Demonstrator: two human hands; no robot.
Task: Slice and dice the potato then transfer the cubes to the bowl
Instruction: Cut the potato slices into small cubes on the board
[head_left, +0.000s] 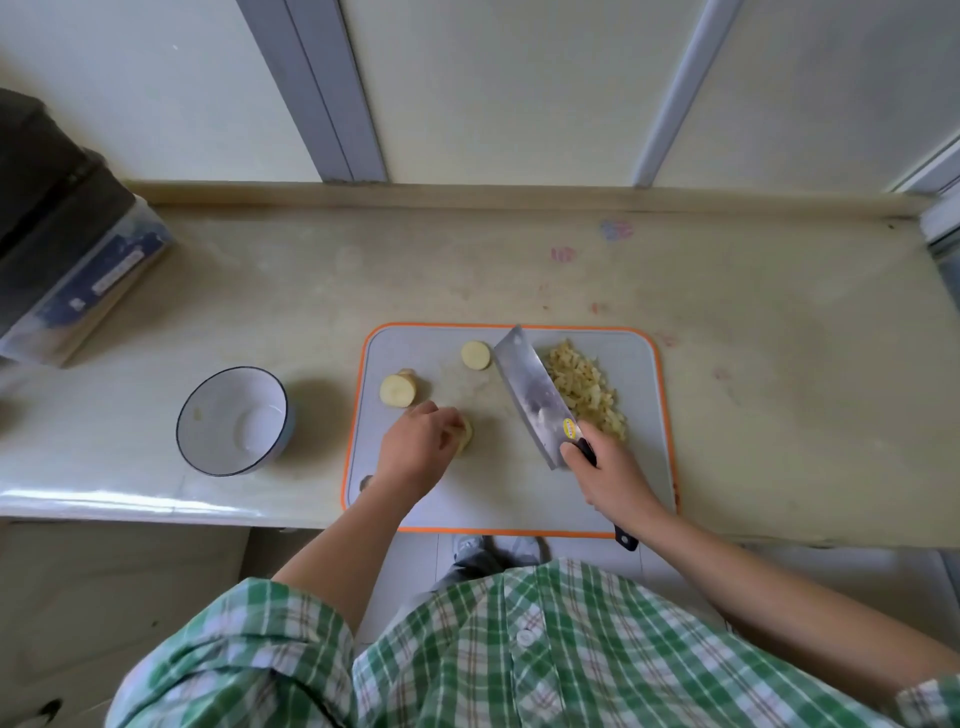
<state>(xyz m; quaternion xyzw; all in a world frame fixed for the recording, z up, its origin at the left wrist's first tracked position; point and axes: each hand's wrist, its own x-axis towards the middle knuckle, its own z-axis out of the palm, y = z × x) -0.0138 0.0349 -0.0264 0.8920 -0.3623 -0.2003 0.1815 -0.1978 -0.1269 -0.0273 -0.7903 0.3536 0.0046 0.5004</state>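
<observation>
Fingers of L hand curl on potato chunk, R hand grips cleaver just right; a slip may nick knuckles.

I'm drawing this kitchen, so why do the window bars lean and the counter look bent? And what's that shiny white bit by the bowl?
Head view: the wide-angle lens bends straight lines, so window bars splay and the counter bows; head view: the white patch on its front edge near the bowl is glare; the bowl's soft shadow falls to its right.
</observation>
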